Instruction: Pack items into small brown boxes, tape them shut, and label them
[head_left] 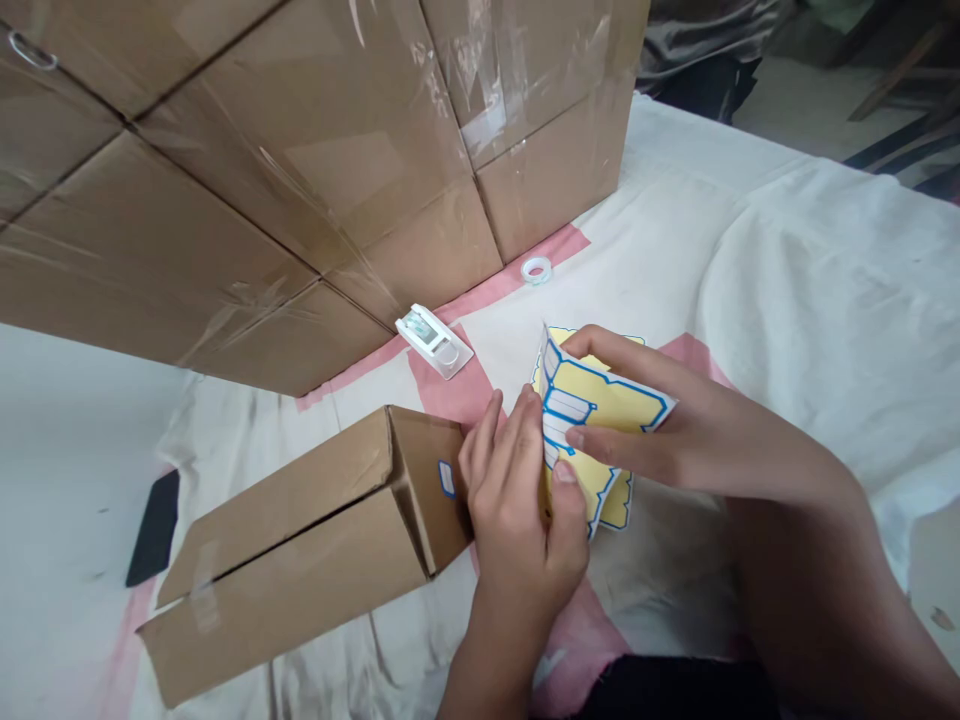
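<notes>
Both hands hold a folded yellow paper sheet [622, 402] with blue outlines and white lined panels. My left hand [517, 500] is closed on its left edge, the thumb pressing the front. With thumb and fingers, my right hand [637, 410] pinches the sheet from the right. Behind and below it, more yellow paper with a scalloped blue border [619, 505] shows in part. Beside my left hand lies a long cardboard box [300, 560], with a small white label outlined in blue [446, 478] on its end.
A large stack of taped cardboard boxes [300, 180] stands at the back left. Before it lie a white tape dispenser [435, 341] and a tape roll [536, 270]. A dark flat object [154, 528] lies far left. White and pink cloth [810, 260] covers the surface.
</notes>
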